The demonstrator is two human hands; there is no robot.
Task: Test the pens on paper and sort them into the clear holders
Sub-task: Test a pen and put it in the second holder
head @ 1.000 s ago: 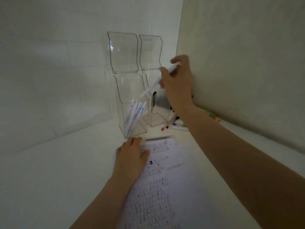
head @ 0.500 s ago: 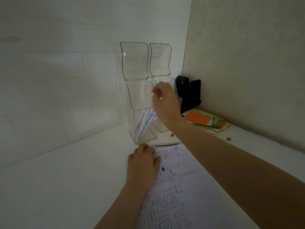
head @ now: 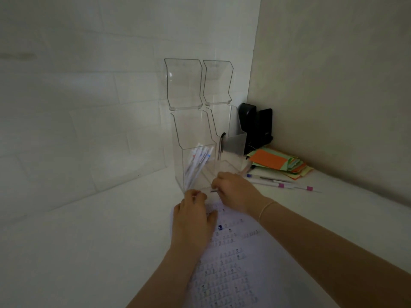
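Observation:
Two clear holders stand with lids up by the wall. The left holder (head: 178, 165) contains several white pens (head: 198, 165). In the right holder (head: 239, 143) stands one black pen (head: 221, 145). My left hand (head: 193, 221) rests flat on the upper left part of the test paper (head: 233, 263), which is covered with small marks. My right hand (head: 235, 192) is just in front of the holders, fingers curled round a thin grey pen (head: 214, 190) that lies at the paper's top edge. Loose pens (head: 280, 184) lie on the table to the right.
A stack of orange, green and yellow paper notes (head: 275, 163) sits at the back right, in front of a black desk device (head: 255, 127) in the corner. Walls close the table at the back and on the right.
My right hand no longer holds the white pen it had up at the holders. It has come down to the grey pen at the paper's top edge. My left hand stayed on the paper.

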